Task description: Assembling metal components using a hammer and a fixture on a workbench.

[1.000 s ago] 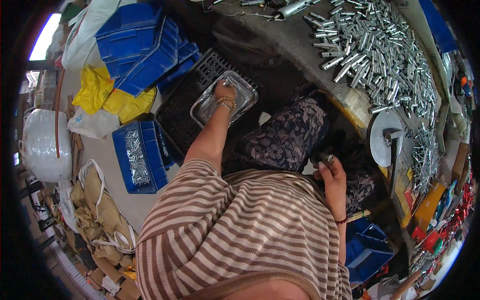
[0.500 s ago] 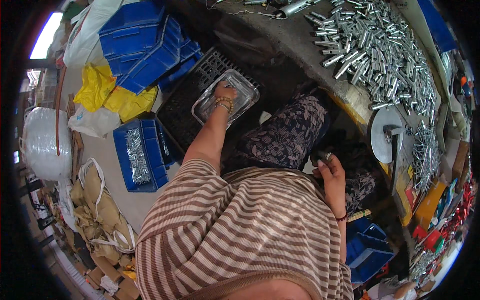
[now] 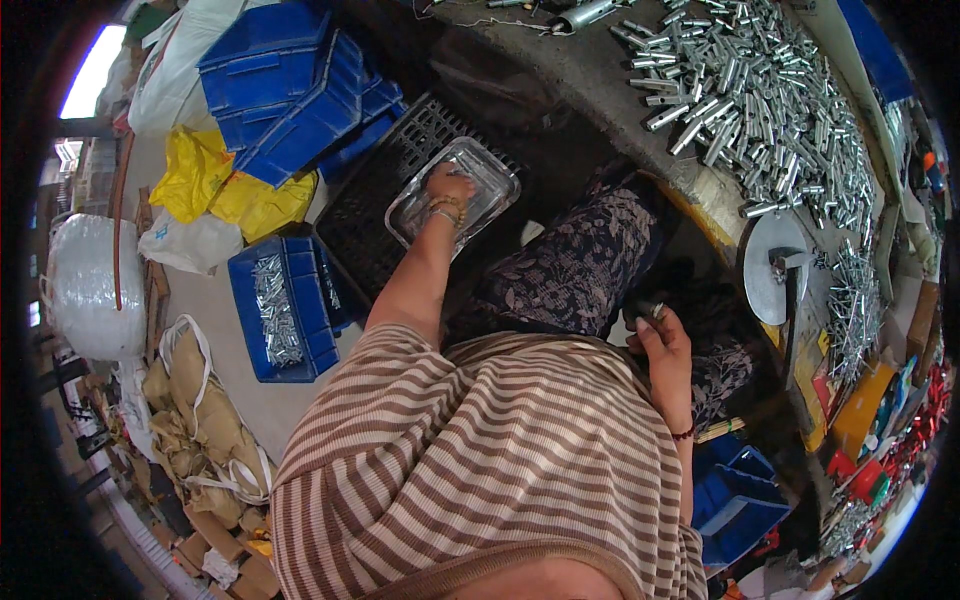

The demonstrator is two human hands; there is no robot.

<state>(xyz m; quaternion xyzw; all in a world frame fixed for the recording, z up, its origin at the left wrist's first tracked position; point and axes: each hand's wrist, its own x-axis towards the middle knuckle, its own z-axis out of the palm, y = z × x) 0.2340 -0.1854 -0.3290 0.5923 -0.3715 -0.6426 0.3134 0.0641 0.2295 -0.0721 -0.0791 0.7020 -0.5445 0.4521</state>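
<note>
My left hand (image 3: 452,188), with beads and a bangle at the wrist, reaches into a shallow clear-silver tray (image 3: 402,215). Its fingers are curled down at the tray's bottom; whatever lies between them is too small to make out. The tray rests on a black plastic crate (image 3: 350,215) beside my left leg. Over my right thigh, my right hand (image 3: 668,355) is closed, thumb against fingers, on a small metal piece (image 3: 657,311) whose bright end sticks out. The exact kind of that piece cannot be told.
A workbench (image 3: 600,90) on the right carries a heap of short metal tubes (image 3: 760,120), a round metal disc (image 3: 773,268) and thin metal pins (image 3: 850,310). Left are stacked blue bins (image 3: 270,90), a blue bin (image 3: 320,340) of metal pieces and yellow bags (image 3: 190,175).
My left hand shifts slightly within the tray, its fingers still down. My right hand keeps its place with the small metal piece.
</note>
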